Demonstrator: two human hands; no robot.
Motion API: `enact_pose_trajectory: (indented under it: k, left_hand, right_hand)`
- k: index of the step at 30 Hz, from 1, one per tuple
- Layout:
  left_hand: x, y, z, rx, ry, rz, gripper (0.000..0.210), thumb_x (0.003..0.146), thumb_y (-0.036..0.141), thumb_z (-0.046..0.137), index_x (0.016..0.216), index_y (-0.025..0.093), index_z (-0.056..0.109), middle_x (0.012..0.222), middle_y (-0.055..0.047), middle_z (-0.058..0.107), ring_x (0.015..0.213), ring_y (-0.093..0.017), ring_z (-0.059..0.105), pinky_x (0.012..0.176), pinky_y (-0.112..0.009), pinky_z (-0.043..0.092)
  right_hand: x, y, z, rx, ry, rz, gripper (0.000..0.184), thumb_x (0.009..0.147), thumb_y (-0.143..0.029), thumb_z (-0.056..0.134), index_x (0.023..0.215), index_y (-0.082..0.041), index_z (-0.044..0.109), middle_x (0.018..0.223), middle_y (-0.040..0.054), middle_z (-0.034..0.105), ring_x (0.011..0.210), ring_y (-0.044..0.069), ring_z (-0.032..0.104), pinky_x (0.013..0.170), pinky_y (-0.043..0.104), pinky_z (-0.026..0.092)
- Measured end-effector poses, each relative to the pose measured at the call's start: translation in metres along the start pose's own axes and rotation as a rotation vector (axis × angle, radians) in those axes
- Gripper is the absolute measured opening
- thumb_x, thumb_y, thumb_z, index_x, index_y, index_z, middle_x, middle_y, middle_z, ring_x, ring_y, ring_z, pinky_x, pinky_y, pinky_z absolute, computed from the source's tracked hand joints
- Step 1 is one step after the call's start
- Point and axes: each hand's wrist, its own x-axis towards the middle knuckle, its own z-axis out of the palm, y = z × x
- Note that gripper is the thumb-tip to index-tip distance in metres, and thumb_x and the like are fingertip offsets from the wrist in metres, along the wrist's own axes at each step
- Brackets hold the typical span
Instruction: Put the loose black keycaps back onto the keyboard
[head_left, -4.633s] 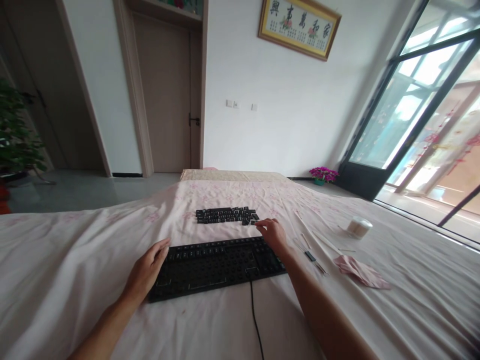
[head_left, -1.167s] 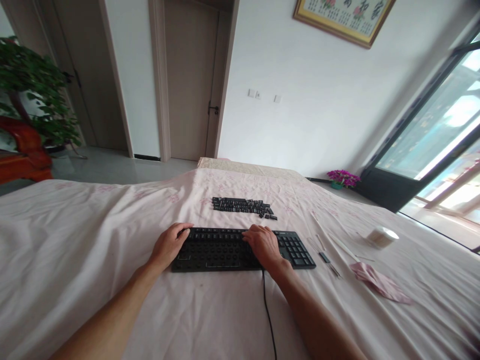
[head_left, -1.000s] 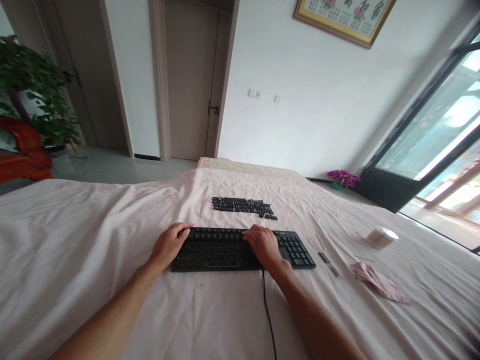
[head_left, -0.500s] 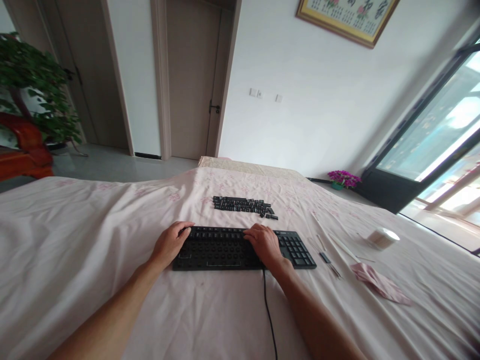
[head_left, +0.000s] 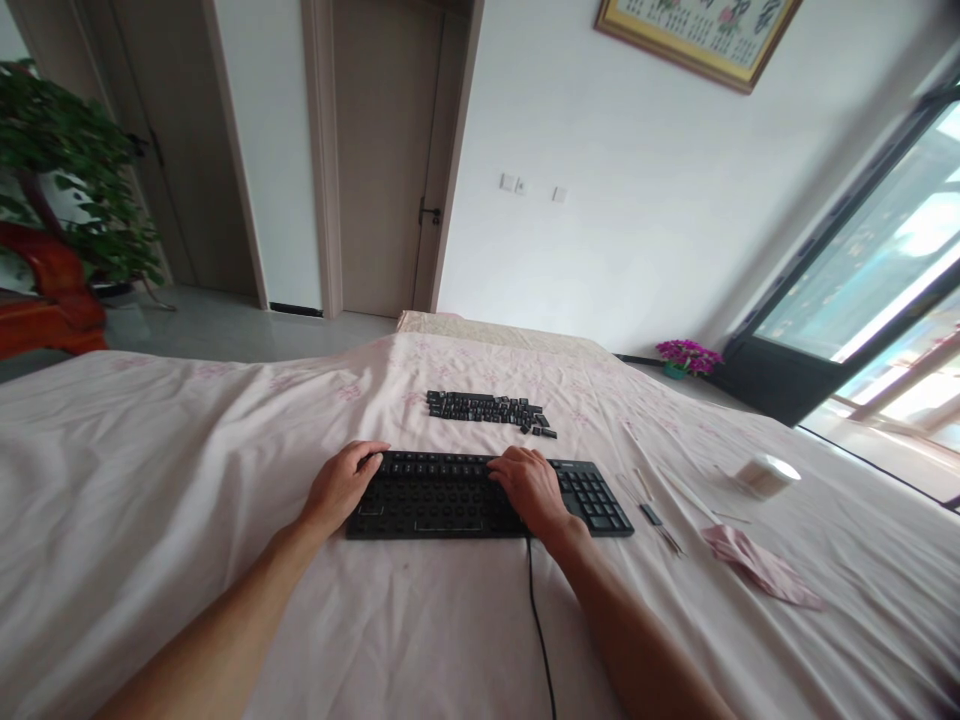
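Note:
A black keyboard (head_left: 450, 515) lies across the pale pink floral cloth. Its top rows and number pad have keycaps, while the wide area below shows bare key sockets. My left hand (head_left: 345, 485) is closed around its far left corner, thumb on top and fingers at the back edge. On the upper rows, right of the middle, rests my right hand (head_left: 529, 485). Its fingers are bent together, and whatever is under the fingertips is hidden. Just beyond the keyboard lie loose black keycaps (head_left: 484, 407) in rough rows, with several scattered at the right end.
A black cable (head_left: 538, 630) runs from the keyboard toward me. To the right are a small tool with a dark handle and thin wires (head_left: 651, 515), a pink cloth (head_left: 757, 565), cotton swabs (head_left: 643, 484) and a white round container (head_left: 769, 475).

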Motion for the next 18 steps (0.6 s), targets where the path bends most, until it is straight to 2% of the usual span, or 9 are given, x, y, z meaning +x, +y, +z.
enact_pose_trajectory:
  k: [11,18]
  left_hand:
    - [0.001,0.001,0.0,0.009,0.001,-0.006,0.036,0.085,0.038,0.041,0.108,0.025,0.065,0.114,0.0,0.066,0.106,-0.018,0.06,0.093,-0.028,0.045]
    - [0.001,-0.001,0.001,0.013,-0.007,0.006,0.037,0.085,0.038,0.04,0.11,0.025,0.064,0.115,-0.001,0.066,0.108,-0.018,0.059,0.096,-0.029,0.043]
  right_hand:
    - [0.0,-0.007,-0.006,-0.09,-0.066,-0.033,0.025,0.094,-0.03,0.046,0.087,-0.024,0.069,0.086,0.0023,0.063,0.084,0.015,0.054,0.077,0.029,0.029]
    - [-0.005,-0.022,-0.011,-0.199,-0.1,-0.031,0.02,0.089,-0.015,0.045,0.09,-0.021,0.064,0.089,0.0056,0.061,0.085,0.018,0.053,0.077,0.031,0.03]
